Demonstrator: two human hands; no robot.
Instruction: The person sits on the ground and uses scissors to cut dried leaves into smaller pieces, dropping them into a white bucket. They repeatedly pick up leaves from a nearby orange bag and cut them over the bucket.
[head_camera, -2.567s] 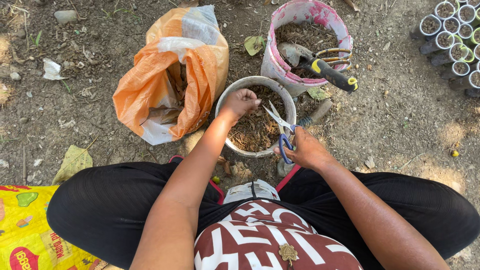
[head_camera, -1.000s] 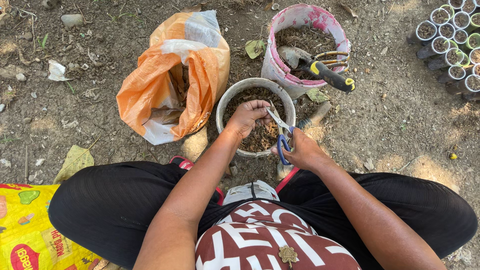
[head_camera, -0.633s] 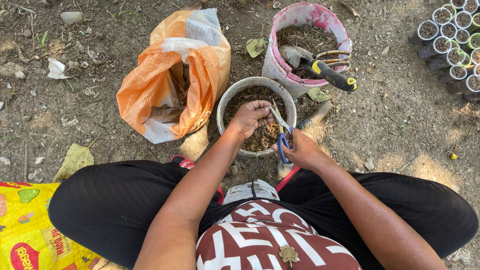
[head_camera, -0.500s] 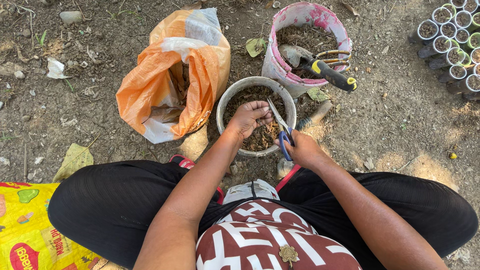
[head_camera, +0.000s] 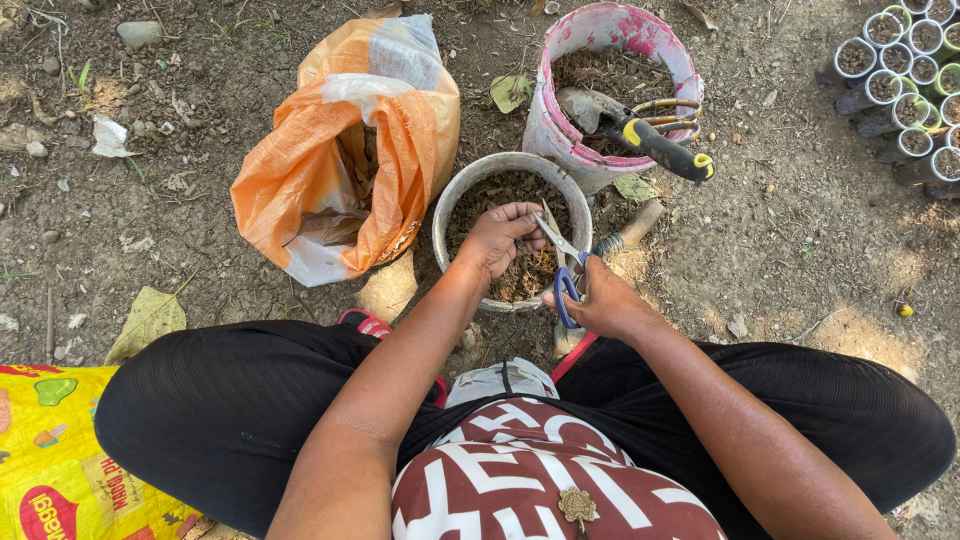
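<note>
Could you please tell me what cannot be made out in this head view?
- What the left hand pinches: hidden by its fingers.
- Scissors handles: covered by the right hand.
- Orange sack contents: in shadow.
- Small pots: cut off by the right edge.

Bare forearms, no sleeves. Maroon top with bold white pattern (head_camera: 540, 480), small round brass-coloured brooch (head_camera: 573, 506) at front. Loose black trousers (head_camera: 210, 410). Red-strapped footwear (head_camera: 365, 323).

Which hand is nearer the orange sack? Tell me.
Left. The left hand is over the grey bucket, just beside the orange sack; the right hand, holding scissors, sits farther away.
</note>
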